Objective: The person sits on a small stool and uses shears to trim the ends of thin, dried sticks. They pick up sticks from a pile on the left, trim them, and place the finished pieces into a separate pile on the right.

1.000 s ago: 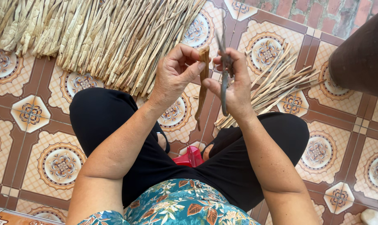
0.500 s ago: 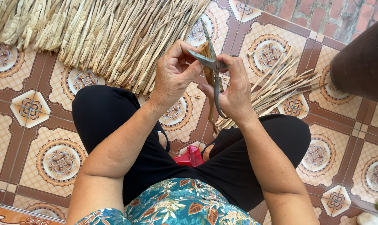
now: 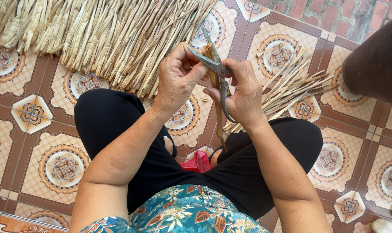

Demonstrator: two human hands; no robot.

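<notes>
Head view, your left hand [image 3: 177, 80] pinching a dried plant stalk [image 3: 216, 86] upright between thumb and fingers, your right hand [image 3: 243, 92] closed around metal scissors [image 3: 218, 75], blades set across the stalk's top, stalk hanging between both palms above your lap

Patterned tile floor [image 3: 40, 142] bears dried stalks [image 3: 109, 39].
</notes>
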